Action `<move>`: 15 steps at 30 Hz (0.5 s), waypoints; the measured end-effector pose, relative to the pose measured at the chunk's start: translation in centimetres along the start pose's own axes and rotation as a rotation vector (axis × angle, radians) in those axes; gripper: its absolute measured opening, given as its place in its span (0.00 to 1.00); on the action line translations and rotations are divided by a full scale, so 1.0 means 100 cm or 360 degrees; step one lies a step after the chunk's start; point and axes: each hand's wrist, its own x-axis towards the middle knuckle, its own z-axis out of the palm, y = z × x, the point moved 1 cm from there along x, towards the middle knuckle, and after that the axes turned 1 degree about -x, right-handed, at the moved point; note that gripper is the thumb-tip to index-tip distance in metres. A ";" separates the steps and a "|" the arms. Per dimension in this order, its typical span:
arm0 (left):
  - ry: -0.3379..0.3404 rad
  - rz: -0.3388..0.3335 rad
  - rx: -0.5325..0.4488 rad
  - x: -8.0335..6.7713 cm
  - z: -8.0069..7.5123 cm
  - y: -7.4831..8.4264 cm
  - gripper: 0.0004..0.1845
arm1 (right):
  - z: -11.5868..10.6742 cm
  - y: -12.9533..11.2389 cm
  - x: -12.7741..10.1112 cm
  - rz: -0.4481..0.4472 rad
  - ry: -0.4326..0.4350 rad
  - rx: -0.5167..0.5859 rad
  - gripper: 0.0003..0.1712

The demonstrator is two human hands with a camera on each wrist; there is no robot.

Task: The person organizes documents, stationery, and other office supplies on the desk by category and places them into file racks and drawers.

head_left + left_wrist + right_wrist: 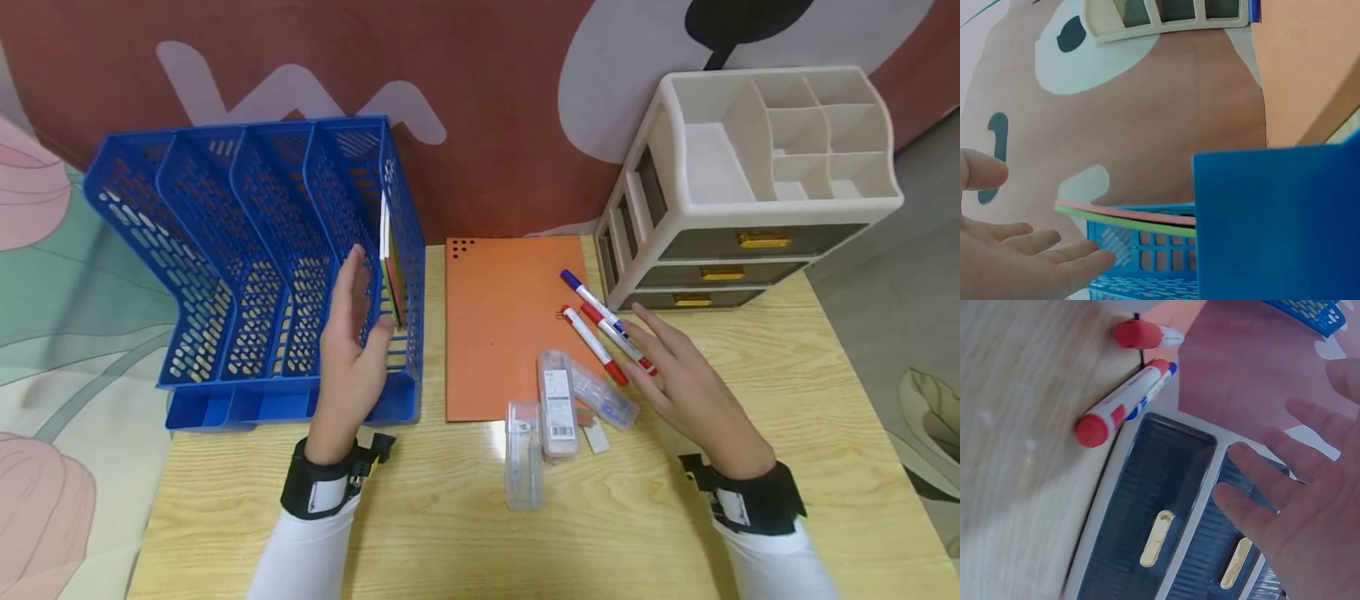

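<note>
Fingers of left hand [351, 350] straight and relaxed, holding nothing, at front edge of blue file rack [255, 250], beside its rightmost slot with coloured folders [392, 283]. Right hand [686, 379] spread wide, empty, hovering just right of red and blue markers [600, 325]. Orange folder [495, 325] flat between rack and drawer organiser [750, 192]. Clear cases [547, 417] at folder's near edge. Bare wooden table [525, 533] along near edge.

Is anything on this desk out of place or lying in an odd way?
Nothing is damaged or spilled. Three markers and clear cases lie loose and crossed on the orange folder, while the organizer beside them has empty top compartments.
</note>
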 end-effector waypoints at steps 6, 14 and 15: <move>0.0040 0.0213 -0.0001 -0.010 0.012 0.003 0.35 | -0.001 -0.006 0.007 -0.0001 -0.0008 0.0041 0.35; 0.0019 0.0421 0.0019 -0.017 0.030 -0.002 0.32 | 0.002 -0.016 0.018 -0.0075 -0.0034 0.0097 0.33; -0.0006 0.0416 0.0011 -0.018 0.032 -0.002 0.32 | 0.002 -0.017 0.020 -0.0078 -0.0049 0.0105 0.33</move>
